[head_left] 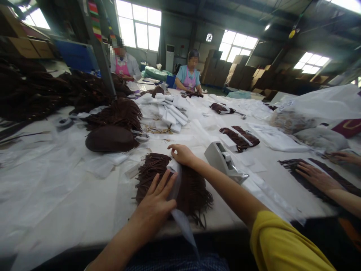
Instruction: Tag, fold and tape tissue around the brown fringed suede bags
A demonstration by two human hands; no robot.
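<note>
A dark brown fringed leather piece lies flat on the table before me. Across its middle runs a thin white wrapping strip, whose loose end hangs over the table's near edge. My left hand rests on the piece and the strip with its fingers spread. At the far end of the strip is my right hand, its fingers curled and closed on it; the fingertips are partly hidden. Just to the right stands a grey tape dispenser.
A brown rounded bag and a fringed heap lie to the left. Folded white packets are piled beyond. Wrapped fringed pieces lie to the right, near a co-worker's hand. Two people work across the table.
</note>
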